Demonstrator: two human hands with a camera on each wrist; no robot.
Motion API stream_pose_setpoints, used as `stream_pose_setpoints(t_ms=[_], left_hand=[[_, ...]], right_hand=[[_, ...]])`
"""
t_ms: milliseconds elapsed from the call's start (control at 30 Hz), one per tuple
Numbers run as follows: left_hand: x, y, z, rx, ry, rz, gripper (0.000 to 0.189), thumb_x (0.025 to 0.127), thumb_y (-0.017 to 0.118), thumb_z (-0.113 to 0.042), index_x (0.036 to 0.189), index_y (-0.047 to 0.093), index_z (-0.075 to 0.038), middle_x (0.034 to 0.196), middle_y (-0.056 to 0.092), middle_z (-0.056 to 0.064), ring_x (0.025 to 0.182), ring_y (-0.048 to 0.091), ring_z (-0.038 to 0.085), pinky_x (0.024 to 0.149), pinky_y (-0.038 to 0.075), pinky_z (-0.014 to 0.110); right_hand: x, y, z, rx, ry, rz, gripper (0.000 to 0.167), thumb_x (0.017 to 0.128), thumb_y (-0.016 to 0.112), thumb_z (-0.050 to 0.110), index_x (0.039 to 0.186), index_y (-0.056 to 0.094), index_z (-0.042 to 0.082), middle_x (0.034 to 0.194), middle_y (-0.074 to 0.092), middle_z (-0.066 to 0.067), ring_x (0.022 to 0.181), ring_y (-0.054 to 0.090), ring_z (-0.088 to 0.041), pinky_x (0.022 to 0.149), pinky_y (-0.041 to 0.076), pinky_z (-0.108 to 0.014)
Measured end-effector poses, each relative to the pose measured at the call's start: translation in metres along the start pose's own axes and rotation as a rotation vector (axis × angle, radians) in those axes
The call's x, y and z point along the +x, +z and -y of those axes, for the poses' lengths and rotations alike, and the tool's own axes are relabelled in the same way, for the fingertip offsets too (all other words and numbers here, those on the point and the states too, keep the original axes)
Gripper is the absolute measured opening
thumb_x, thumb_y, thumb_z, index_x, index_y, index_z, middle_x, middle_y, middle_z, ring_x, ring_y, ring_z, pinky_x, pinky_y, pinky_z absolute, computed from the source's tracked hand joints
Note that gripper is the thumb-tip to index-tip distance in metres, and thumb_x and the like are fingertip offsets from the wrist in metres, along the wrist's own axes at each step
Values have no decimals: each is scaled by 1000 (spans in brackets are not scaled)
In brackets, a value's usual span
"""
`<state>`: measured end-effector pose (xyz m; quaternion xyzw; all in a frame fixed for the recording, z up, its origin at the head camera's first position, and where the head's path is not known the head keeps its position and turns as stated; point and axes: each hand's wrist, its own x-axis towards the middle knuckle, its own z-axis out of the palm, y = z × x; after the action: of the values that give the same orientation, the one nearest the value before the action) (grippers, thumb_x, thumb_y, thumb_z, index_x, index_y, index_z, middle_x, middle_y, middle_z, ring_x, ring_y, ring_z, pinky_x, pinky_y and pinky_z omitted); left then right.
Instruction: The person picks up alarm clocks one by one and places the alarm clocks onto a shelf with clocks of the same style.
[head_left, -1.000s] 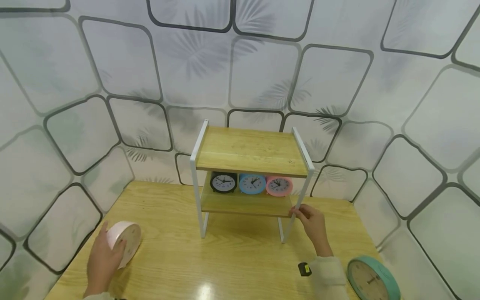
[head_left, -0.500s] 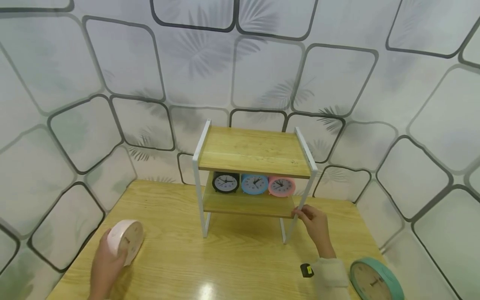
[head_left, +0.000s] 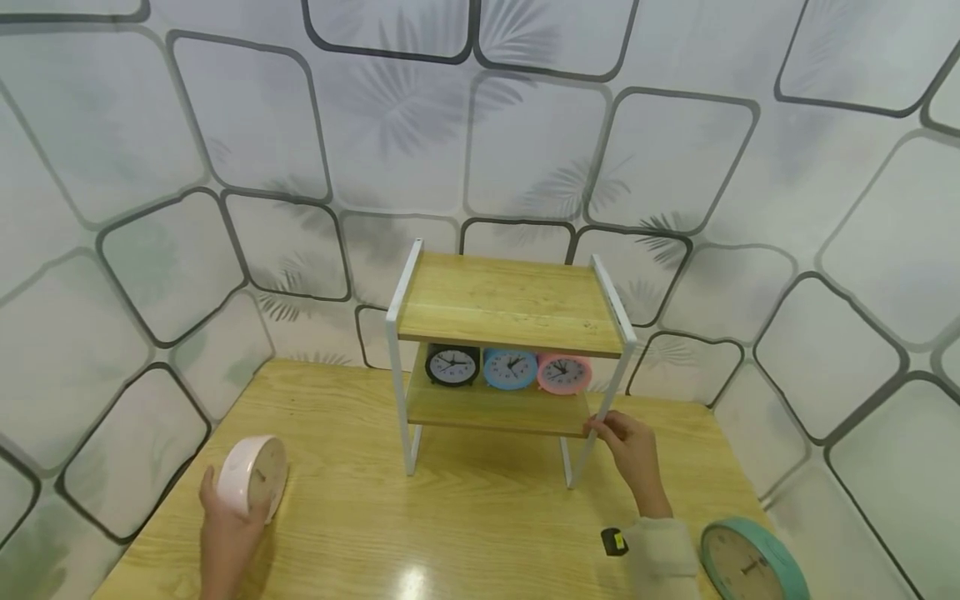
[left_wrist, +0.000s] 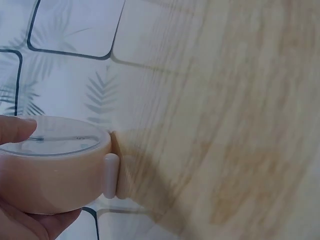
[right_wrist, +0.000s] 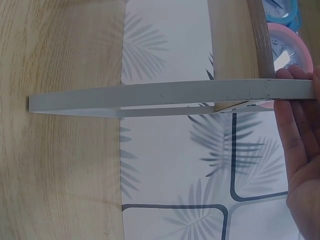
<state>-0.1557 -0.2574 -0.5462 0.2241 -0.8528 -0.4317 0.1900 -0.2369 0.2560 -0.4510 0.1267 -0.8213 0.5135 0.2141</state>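
My left hand (head_left: 228, 537) holds a pale pink round clock (head_left: 238, 473) at the table's left side. The left wrist view shows the thumb (left_wrist: 16, 129) over the clear face, with fingers under the back. A small foot (left_wrist: 111, 175) of that clock is at or very near the tabletop; I cannot tell if it touches. My right hand (head_left: 632, 457) grips the right front leg (right_wrist: 150, 95) of a two-tier wooden shelf (head_left: 510, 300) with white metal sides. On its lower board stand a black clock (head_left: 453, 365), a blue clock (head_left: 510, 368) and a pink clock (head_left: 564, 373), side by side.
A teal round clock (head_left: 772, 554) stands at the table's front right, beside my right sleeve (head_left: 663, 558). Patterned wall panels (head_left: 525, 150) rise behind and on both sides of the wooden table (head_left: 345, 517).
My left hand has shifted a little to the right, and the pale pink clock has moved slightly up and right in the head view. My right hand stays on the shelf leg.
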Motion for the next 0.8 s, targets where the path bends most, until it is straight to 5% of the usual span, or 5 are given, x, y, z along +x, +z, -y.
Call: stream_pose_setpoints(t_ms=[167,300,467,700,800], left_hand=[[-3,4,2,-14,17,-33,94,78,65,-5,149,4,-8,112,47,50,100,46,64,79,39,68],[-3,8,7,-18,39,-67,92,78,65,-4,148,7,-9,107,50,48,95,49,64,77,41,68],[-3,15,11,-79,-30,-84,93,80,65,-5,149,3,-11,110,47,49,98,47,63,79,40,68],[-5,25,13,-215,-111,-157,94,79,66,-6,149,4,-16,116,44,48,104,46,58,87,37,67],[-7,27,12,-261,-149,-167,95,79,66,-5,150,5,-20,119,44,46,106,47,54,85,40,58]], right_hand=[[1,0,1,-6,4,2,5,83,63,-6,83,68,-8,80,69,-26,73,66,1,67,55,-15],[2,2,-19,-3,14,-11,5,83,64,-2,84,69,-5,81,70,-23,73,65,3,67,53,-12],[1,2,-18,-1,21,-18,5,83,64,-3,84,69,-6,80,69,-24,72,65,5,67,53,-11],[0,0,12,3,11,-16,5,83,63,-8,82,67,-10,78,68,-27,71,65,3,66,54,-12],[-1,0,18,-13,15,-13,5,83,63,-7,82,67,-10,79,68,-27,72,66,3,67,53,-12]])
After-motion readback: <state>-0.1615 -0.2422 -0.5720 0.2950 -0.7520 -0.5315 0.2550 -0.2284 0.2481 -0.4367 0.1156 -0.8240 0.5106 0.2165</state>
